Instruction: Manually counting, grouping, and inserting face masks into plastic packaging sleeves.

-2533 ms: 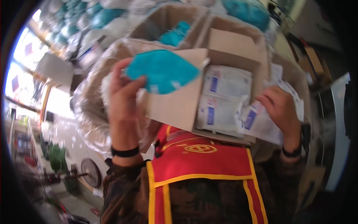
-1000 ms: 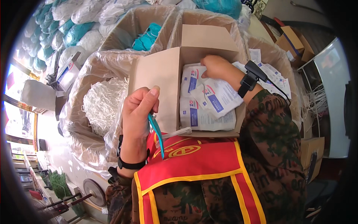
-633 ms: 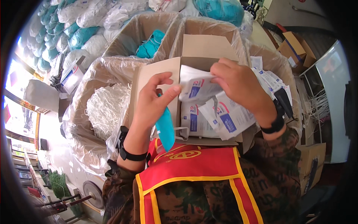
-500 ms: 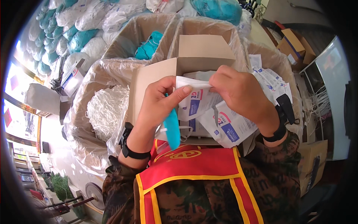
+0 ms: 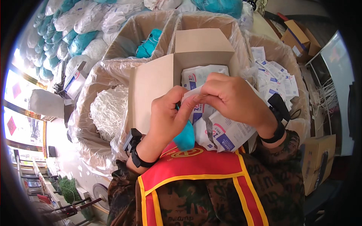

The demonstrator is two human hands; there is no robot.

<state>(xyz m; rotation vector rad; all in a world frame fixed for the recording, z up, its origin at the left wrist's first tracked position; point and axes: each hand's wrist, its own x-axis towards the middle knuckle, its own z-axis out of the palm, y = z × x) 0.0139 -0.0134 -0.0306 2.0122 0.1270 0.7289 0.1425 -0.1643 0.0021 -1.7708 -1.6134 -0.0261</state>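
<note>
My left hand point(image 5: 167, 118) is closed, thumb and fingers pinching the edge of a white printed pouch point(image 5: 193, 92). A folded teal face mask point(image 5: 185, 137) hangs below that hand, its upper end hidden by the fingers. My right hand point(image 5: 235, 100) pinches the same pouch edge, its fingertips against those of the left. Another white pouch point(image 5: 237, 132) with blue and red print hangs beneath the right hand; its upper part is covered. Under both hands stands an open cardboard box point(image 5: 151, 88), with more printed pouches point(image 5: 200, 73) inside.
Plastic-lined bins surround the box: one with white straps point(image 5: 109, 111) at left, one with teal masks point(image 5: 150, 45) behind, one with loose pouches point(image 5: 277, 77) at right. Filled bags point(image 5: 88, 19) are piled at the back left. Cardboard boxes point(image 5: 318, 162) stand at right.
My hands have drawn together along the pouch edge, the right moving left and slightly down. The teal mask has swung right, and the hanging pouch has shifted with it.
</note>
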